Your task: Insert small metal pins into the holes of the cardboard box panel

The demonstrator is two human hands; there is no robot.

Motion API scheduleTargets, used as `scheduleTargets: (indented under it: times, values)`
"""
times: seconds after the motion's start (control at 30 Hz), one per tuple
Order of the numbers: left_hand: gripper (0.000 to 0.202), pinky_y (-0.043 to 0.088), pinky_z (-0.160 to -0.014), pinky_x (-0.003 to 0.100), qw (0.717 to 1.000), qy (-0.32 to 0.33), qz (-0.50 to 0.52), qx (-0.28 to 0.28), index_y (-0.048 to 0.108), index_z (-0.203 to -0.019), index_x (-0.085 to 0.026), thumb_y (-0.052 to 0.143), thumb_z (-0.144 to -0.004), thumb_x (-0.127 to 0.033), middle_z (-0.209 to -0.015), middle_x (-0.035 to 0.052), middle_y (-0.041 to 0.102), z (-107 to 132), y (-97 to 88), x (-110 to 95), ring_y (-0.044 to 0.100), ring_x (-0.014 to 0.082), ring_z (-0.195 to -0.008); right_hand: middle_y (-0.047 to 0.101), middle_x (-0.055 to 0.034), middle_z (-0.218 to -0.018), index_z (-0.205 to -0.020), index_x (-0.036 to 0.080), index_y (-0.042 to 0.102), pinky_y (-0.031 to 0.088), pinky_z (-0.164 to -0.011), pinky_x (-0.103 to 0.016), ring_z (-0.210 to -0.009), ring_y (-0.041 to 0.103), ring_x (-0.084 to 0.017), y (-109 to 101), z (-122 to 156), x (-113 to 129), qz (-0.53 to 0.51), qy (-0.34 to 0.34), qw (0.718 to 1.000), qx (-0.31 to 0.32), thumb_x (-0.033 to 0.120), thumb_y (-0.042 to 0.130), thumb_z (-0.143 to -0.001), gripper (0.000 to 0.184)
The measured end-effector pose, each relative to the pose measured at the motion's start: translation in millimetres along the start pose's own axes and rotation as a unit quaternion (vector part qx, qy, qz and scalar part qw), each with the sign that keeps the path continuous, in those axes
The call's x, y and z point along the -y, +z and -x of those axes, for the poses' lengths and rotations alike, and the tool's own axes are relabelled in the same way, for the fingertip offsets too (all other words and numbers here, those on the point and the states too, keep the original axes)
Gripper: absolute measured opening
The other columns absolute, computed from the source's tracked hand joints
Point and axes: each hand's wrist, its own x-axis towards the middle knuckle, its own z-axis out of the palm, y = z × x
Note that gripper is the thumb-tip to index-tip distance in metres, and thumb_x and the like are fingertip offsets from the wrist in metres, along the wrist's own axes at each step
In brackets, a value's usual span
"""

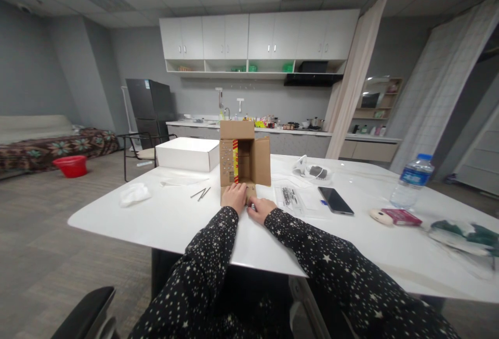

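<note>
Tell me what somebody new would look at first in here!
Probably the open brown cardboard box standing on the glossy white table, with the left hand and right hand at its near flap. Next might come the round, bright red plastic tub on the grey floor at far left, then the blue-capped clear plastic bottle at the table's right.

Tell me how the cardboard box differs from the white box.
The cardboard box is brown with a red-and-yellow strip; the white box shows plain sides. The cardboard box stands open, flaps spread; the white box looks closed. The left hand rests on the cardboard box's lower flap; neither hand touches the white box. Both sit on the white table.
</note>
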Motion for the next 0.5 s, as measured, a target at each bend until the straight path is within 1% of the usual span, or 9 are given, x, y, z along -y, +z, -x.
scheduleTargets:
  times: [0.23,0.5]
  values:
    - [0.022,0.036,-0.081,0.035,0.999,-0.033,0.026,-0.017,0.056,-0.100,-0.020,0.037,-0.090,-0.024,-0.099,0.0064,0.065,2.9,0.0,5.0,0.053,0.0214,-0.094,0.066,-0.0018,-0.085,-0.102,0.026,0.056,0.032,-0.061,-0.025,-0.076,0.058,-0.016,-2.1,0.4,0.6,0.002,0.002,1.000,0.006,0.043,0.039,-0.086,0.029]
    - [0.023,0.037,-0.079,0.034,0.997,-0.066,0.030,-0.035,0.057,-0.100,-0.020,0.038,-0.090,-0.027,-0.096,0.0056,0.066,5.5,-1.1,12.1,0.054,0.0222,-0.092,0.066,-0.0028,-0.089,-0.106,0.026,0.055,0.033,-0.063,-0.026,-0.077,0.059,-0.017,-5.0,2.0,2.7,0.014,0.007,1.000,0.011,0.043,0.039,-0.087,0.030]
